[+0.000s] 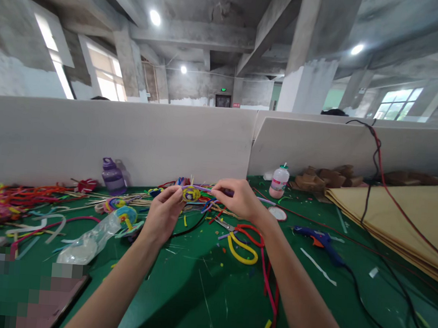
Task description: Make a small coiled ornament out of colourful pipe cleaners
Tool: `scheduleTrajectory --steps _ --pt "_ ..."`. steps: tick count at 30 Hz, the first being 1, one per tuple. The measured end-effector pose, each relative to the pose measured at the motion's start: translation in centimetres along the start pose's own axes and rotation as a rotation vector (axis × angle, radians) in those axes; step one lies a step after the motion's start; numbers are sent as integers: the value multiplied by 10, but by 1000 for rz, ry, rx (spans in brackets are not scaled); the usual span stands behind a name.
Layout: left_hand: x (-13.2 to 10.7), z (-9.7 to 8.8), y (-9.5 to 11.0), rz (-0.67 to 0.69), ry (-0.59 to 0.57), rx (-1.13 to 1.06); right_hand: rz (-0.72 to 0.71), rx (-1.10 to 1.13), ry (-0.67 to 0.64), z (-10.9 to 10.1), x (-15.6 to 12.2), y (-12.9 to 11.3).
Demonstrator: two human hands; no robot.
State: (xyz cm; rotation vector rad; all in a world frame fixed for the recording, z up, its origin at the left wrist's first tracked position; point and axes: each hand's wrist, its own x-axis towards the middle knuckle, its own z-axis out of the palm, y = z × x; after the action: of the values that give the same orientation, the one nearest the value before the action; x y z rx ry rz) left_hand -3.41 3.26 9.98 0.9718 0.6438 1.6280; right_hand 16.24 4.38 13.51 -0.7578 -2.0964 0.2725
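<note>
Head camera view, looking down at a green table point(201, 294). The left hand point(162, 215) pinches a small yellow and purple coil point(191, 194) between its fingertips, lifted just above the table's middle. The right hand point(239, 198) grips a purple pipe cleaner point(202, 188) running from the coil. Below the hands lie scissors point(241, 244) with red and yellow handles. A blue glue gun point(319, 240) rests to the right, a small white bottle point(279, 181) behind it. A purple bottle point(112, 176) stands left, among scattered coloured pipe cleaners point(15, 201).
</note>
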Motion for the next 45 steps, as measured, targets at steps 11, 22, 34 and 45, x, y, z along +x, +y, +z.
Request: scheduleTrajectory --steps 11,22,34,45 --pt "1 3 -3 -241 76 -391 41 167 -43 16 2 13" --pt "1 5 -4 -105 195 -453 -3 -98 -14 29 1 -6" --pt "2 0 -9 -35 92 -165 74 -150 124 42 2 -4" --pt "3 -6 0 -4 -55 225 48 -136 165 41 3 4"
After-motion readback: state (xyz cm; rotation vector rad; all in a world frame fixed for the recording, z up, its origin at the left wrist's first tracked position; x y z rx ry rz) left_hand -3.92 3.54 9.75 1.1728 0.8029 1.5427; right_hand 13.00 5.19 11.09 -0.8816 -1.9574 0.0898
